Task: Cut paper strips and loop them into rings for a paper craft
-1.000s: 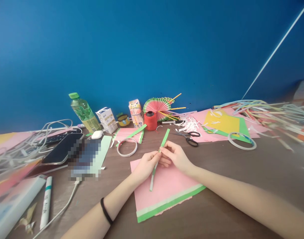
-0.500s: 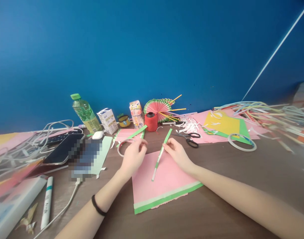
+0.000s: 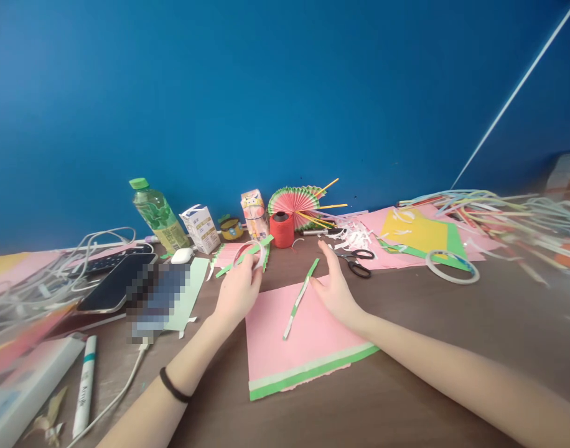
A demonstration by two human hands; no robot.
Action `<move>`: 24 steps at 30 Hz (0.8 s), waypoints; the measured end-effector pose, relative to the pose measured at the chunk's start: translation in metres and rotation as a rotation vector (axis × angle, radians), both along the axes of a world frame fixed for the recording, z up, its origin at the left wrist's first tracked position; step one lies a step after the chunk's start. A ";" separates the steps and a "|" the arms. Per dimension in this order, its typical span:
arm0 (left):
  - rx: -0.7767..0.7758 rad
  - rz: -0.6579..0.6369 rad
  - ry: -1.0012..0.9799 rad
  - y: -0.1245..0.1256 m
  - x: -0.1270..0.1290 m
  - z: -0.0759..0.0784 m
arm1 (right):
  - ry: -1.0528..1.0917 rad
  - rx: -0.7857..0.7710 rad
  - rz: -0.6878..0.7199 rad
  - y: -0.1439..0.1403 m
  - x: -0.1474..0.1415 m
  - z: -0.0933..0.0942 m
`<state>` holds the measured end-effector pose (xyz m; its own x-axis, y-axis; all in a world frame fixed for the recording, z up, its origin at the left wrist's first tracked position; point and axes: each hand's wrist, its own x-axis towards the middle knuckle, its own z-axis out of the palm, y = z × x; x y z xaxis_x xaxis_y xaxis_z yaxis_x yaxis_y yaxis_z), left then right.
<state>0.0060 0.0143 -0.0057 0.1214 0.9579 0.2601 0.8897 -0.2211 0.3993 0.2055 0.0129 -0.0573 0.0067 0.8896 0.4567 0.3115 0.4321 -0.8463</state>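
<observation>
My left hand (image 3: 238, 286) is closed on a roll of tape (image 3: 262, 256), lifted in front of a pleated pink and green paper (image 3: 219, 256). Behind the roll, a loose green strip (image 3: 224, 269) slants across that paper. My right hand (image 3: 337, 292) is open, fingers stretched, its thumb beside the upper part of a narrow green and white paper strip (image 3: 299, 301). That strip lies slanted on a pink paper sheet (image 3: 285, 354), which has a pale and bright green band along its near edge. My right wrist rests over the sheet's right side.
Black-handled scissors (image 3: 359, 269), a red thread spool (image 3: 282, 231) and a folded paper fan (image 3: 294, 200) stand beyond my hands. At left are a phone (image 3: 119, 280), a marker (image 3: 85, 386) and a green bottle (image 3: 158, 214). Another tape roll (image 3: 453, 279) lies right.
My left hand has taken hold of the tape roll and raised it off the table. My right hand has let go of the narrow strip and spread its fingers.
</observation>
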 end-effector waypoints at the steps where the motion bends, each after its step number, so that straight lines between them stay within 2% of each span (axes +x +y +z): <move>1: -0.012 -0.073 -0.062 -0.003 0.004 -0.001 | 0.002 0.032 -0.001 -0.001 0.000 0.001; 3: -0.077 -0.213 -0.203 -0.009 0.012 -0.005 | 0.000 0.066 0.016 -0.003 -0.001 0.004; 8: -0.223 -0.377 -0.447 -0.021 0.027 -0.016 | -0.092 0.047 0.159 -0.010 -0.004 0.013; 12: -0.226 -0.383 -0.490 -0.023 0.028 -0.016 | -0.166 0.018 0.209 -0.017 -0.004 0.020; 15: -0.229 -0.359 -0.465 -0.023 0.027 -0.015 | -0.181 0.034 0.200 -0.021 -0.004 0.023; 18: -0.218 -0.349 -0.438 -0.023 0.027 -0.015 | -0.195 0.044 0.255 -0.023 -0.004 0.024; 24: -0.222 -0.447 -0.435 -0.023 0.029 -0.014 | -0.125 0.004 0.296 -0.018 -0.004 0.017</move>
